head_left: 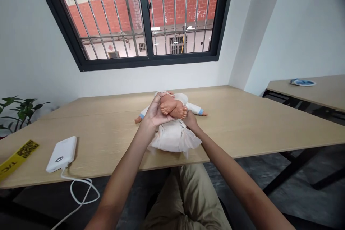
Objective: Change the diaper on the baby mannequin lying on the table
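Observation:
A baby doll (168, 105) lies on its back on the table, its feet toward me and its white sleeves with blue cuffs spread to both sides. My left hand (155, 111) is wrapped round the doll's raised, crossed legs. Under the doll's bottom, on the near side, a white diaper (172, 138) is spread out toward the table's front edge. My right hand (191, 120) is closed at the diaper's right side, beside the doll's feet; its fingertips are partly hidden, and they seem to grip the diaper's edge. The doll's head is hidden behind its legs.
A white power bank (61, 153) with a white cable lies on the wooden table (107, 133) at left, near a yellow tag (17, 158). A plant (21, 113) stands beyond the left edge. Another table at right holds a blue-and-white item (303, 82). A barred window is ahead.

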